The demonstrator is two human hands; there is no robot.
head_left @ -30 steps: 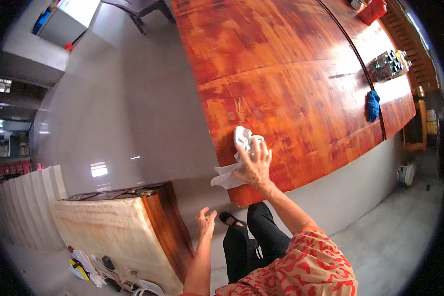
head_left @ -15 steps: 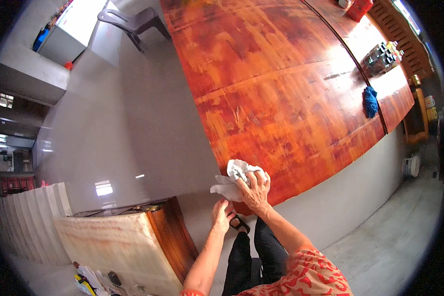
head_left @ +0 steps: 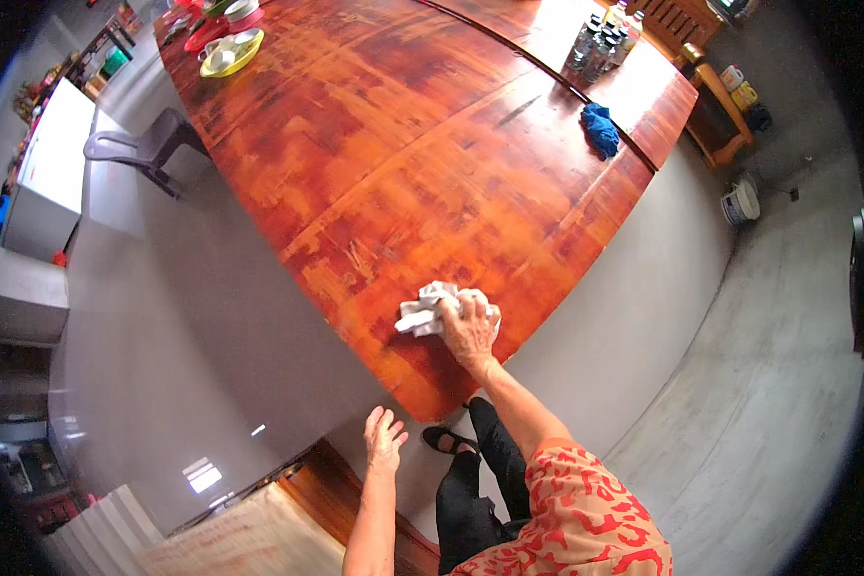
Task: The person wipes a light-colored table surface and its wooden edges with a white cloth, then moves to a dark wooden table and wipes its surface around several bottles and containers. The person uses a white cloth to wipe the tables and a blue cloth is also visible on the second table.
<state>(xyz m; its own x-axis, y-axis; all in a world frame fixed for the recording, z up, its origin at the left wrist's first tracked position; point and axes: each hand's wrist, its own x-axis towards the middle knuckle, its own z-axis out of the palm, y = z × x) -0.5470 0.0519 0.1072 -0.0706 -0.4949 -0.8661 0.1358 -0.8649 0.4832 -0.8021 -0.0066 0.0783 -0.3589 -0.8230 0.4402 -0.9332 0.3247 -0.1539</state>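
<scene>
Head view: I see the right hand (head_left: 470,331) clutching 1 white cloth (head_left: 420,313) near the table's (head_left: 394,206) closest corner; beside that corner, the left hand (head_left: 384,440), fingers loosely parted.

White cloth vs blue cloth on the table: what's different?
- Color: the white cloth is white, the blue cloth is blue.
- Contact: the white cloth is under the right hand; no hand touches the blue cloth.
- Place: the white cloth is near the table's closest corner, the blue cloth beside the dark strip.
Shared: both are crumpled and on the red-brown table.
</scene>
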